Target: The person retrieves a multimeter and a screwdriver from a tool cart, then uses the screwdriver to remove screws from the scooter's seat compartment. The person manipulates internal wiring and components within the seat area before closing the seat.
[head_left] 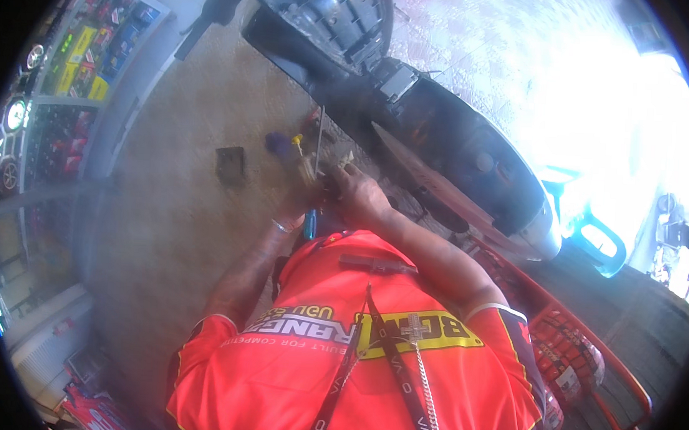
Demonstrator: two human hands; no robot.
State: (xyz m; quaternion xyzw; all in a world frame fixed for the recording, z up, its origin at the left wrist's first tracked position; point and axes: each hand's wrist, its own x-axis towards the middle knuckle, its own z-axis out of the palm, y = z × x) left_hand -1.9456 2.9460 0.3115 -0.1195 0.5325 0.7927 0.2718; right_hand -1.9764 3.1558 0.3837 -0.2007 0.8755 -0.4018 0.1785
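My left hand (305, 192) is closed around a screwdriver with a translucent blue handle (310, 224). The handle points toward my body, and a thin metal shaft (320, 133) sticks out beyond the fingers. Right beside it, my right hand (358, 197) is closed with bent fingers; what they grip is hidden. A small pale piece (348, 158) shows at its fingertips. Just beyond the left hand are a yellow piece (297, 140) and a blurred blue-purple thing (278, 144). Both hands are in front of my red shirt, close to the dark body of a scooter (455, 135).
The scooter's raised seat (338, 19) shows its ribbed underside. A dark square piece (230, 166) lies on the brown floor (175, 231). At left stands a glass display cabinet (90, 58) with colourful packages. A red metal rack (615, 365) holds packaged goods at right, below a teal plastic object (601, 245).
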